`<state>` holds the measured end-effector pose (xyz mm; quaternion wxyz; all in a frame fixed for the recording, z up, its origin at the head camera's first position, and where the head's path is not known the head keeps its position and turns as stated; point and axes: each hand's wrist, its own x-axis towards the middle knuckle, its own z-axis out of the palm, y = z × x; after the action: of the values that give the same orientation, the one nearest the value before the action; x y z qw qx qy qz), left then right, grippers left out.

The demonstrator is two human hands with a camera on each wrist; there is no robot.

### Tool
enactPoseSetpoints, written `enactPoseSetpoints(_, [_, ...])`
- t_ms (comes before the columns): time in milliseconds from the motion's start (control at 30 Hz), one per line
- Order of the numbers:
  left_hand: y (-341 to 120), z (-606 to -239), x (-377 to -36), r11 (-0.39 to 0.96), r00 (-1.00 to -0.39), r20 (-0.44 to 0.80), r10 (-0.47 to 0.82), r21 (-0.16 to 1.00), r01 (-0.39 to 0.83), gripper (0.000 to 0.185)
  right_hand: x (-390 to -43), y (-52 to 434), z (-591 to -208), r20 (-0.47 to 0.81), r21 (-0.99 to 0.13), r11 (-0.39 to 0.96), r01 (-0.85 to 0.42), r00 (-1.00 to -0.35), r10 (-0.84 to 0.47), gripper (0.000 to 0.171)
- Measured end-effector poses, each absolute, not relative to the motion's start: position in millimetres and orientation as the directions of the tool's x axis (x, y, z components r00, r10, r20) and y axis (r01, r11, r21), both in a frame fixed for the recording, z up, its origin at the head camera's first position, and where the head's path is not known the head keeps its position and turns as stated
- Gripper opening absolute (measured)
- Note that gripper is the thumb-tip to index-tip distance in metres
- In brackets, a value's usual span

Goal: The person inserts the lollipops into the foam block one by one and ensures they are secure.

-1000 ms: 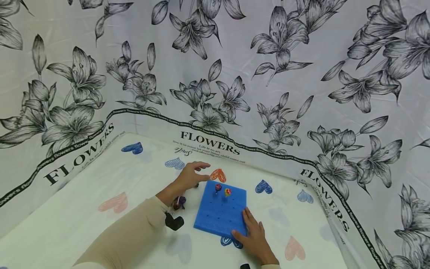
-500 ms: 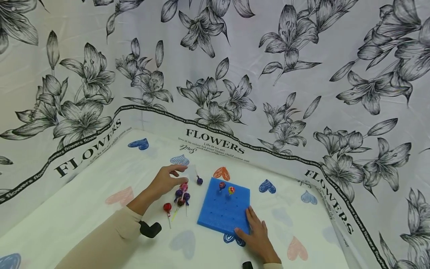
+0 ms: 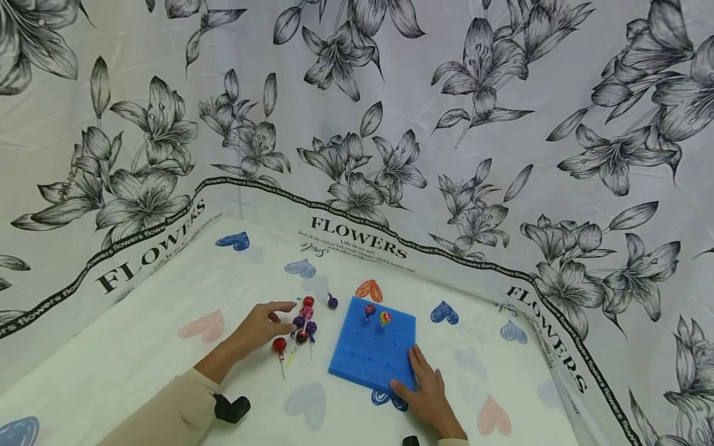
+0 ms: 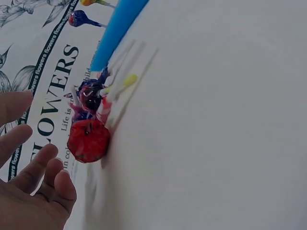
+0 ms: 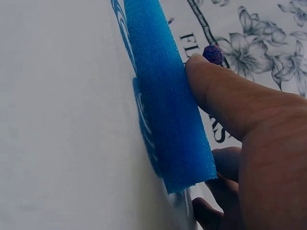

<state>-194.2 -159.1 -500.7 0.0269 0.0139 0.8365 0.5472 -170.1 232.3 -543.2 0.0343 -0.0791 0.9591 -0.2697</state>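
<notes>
Nearest, the right hand [image 3: 426, 391] lays its thumb along the near edge of a blue foam block [image 3: 357, 362] and its fingers against the right side, the grip stretched over that corner without curling. Left of the block, the left hand [image 3: 259, 325] has an unfilled grip, fingers loosely spread beside a cluster of wrapped lollipops [image 3: 302, 337]; whether the thumb touches one, I cannot tell. A red lollipop [image 3: 279, 345] lies just in front. Two lollipops [image 3: 385, 318] stand in the block's far half. Farther, one purple lollipop [image 3: 332, 302] lies apart on heart-printed cloth [image 3: 111, 365].
</notes>
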Motion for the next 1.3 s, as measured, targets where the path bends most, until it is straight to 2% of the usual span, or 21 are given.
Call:
enactPoseSetpoints(233, [-166, -513, -190, 0.400, -0.998, -0.055, 0.040, 0.916, -0.034, 0.052, -171, 233, -546, -0.025, -0.512, 0.849, -0.130, -0.986, -0.166, 0.101])
enactPoseSetpoints(500, [-167, -516, -186, 0.541, -0.999, 0.017, 0.046, 0.840, 0.040, 0.042, -170, 231, -539, -0.020, -0.520, 0.844, -0.131, -0.986, -0.166, 0.099])
enactPoseSetpoints(700, [-166, -516, -183, 0.567, -0.998, 0.030, 0.060, 0.822, 0.059, 0.038, -170, 230, -540, -0.035, -0.518, 0.846, -0.123, -0.986, -0.165, 0.100])
enactPoseSetpoints(900, [-165, -518, -182, 0.567, -0.993, 0.051, 0.108, 0.817, 0.104, 0.027, -169, 231, -540, -0.033, -0.513, 0.849, -0.124, -0.986, -0.164, 0.100])
enactPoseSetpoints(1100, [-162, -521, -183, 0.630, -0.994, 0.026, 0.110, 0.771, 0.090, 0.013, -169, 231, -540, -0.035, -0.510, 0.852, -0.121, -0.986, -0.160, 0.102])
enactPoseSetpoints(1300, [-162, -524, -185, 0.630, -0.992, 0.026, 0.123, 0.770, 0.098, 0.006, -168, 230, -540, -0.038, -0.510, 0.852, -0.119, -0.986, -0.161, 0.103])
